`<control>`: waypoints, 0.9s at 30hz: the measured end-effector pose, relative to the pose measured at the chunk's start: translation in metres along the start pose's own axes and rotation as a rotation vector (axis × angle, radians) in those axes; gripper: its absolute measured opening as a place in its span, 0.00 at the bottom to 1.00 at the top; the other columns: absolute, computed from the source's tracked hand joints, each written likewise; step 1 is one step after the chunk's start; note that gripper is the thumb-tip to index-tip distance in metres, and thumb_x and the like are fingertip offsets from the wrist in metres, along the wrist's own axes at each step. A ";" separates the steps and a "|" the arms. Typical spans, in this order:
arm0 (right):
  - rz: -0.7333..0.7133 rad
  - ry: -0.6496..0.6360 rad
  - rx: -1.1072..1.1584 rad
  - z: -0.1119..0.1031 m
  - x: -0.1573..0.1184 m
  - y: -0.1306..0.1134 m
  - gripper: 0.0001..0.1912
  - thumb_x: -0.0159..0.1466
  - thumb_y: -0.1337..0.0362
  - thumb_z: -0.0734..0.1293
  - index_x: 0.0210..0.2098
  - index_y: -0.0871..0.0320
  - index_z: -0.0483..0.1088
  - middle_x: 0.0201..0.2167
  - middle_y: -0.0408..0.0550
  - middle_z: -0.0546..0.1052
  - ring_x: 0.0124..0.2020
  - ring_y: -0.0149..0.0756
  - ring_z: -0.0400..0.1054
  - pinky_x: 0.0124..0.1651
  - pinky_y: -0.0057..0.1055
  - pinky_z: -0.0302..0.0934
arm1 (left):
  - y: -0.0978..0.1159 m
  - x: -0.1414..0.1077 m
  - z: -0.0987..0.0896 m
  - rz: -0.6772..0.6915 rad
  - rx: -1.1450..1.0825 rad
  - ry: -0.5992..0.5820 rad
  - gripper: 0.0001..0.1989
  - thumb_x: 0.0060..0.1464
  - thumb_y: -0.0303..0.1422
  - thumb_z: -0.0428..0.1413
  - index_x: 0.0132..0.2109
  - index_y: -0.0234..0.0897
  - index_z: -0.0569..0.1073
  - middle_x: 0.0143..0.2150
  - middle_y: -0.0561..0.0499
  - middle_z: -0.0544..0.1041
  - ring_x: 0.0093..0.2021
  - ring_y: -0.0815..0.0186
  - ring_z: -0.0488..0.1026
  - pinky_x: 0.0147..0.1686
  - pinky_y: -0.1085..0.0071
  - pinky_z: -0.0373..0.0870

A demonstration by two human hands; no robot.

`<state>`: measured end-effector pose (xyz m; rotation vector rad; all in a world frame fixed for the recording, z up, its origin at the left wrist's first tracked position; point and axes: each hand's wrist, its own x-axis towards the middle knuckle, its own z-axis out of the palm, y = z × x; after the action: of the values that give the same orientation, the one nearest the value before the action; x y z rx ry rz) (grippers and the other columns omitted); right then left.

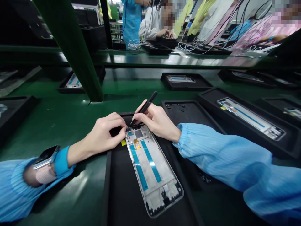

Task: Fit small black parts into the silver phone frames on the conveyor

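A silver phone frame [152,169] with two blue adhesive strips lies slanted on a black tray [122,201]. My left hand [107,131] is closed at the frame's upper left corner, thumb and forefinger pinched on its edge. In my right hand [155,117] is a pair of black tweezers [147,103], tips pointing down at the frame's top edge. What lies right at the tips is too small to make out. A yellow tab [123,142] sticks out from the frame's left side, near my left fingers.
At right, a black tray [207,97] holds another phone frame [251,117]. Small black parts [181,106] lie in a nearer tray [197,114]. A green post [70,47] rises at left. Beyond the green conveyor, co-workers sit among cables [138,44].
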<state>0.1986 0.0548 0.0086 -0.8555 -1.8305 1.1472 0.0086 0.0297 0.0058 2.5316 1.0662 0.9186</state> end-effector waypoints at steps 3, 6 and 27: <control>-0.030 -0.027 -0.084 0.000 -0.001 -0.001 0.06 0.61 0.63 0.63 0.31 0.59 0.61 0.27 0.44 0.73 0.28 0.32 0.72 0.31 0.26 0.66 | 0.000 0.000 0.000 -0.010 0.013 -0.007 0.07 0.51 0.27 0.49 0.28 0.34 0.71 0.29 0.48 0.73 0.30 0.67 0.69 0.32 0.71 0.68; -0.059 -0.029 -0.126 0.001 -0.002 -0.001 0.04 0.62 0.66 0.63 0.31 0.59 0.61 0.26 0.43 0.73 0.28 0.30 0.72 0.31 0.24 0.65 | 0.000 0.000 0.000 -0.005 0.017 -0.007 0.07 0.52 0.27 0.49 0.28 0.34 0.71 0.29 0.48 0.73 0.30 0.67 0.69 0.31 0.71 0.67; -0.072 0.036 -0.103 0.003 0.003 0.001 0.07 0.62 0.63 0.60 0.30 0.58 0.59 0.22 0.41 0.70 0.23 0.31 0.70 0.26 0.26 0.65 | -0.003 0.000 0.001 0.030 0.001 0.006 0.07 0.52 0.25 0.50 0.31 0.31 0.73 0.30 0.48 0.73 0.32 0.67 0.70 0.32 0.72 0.67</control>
<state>0.1950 0.0570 0.0074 -0.8559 -1.8883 0.9935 0.0078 0.0314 0.0039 2.5542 1.0334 0.9341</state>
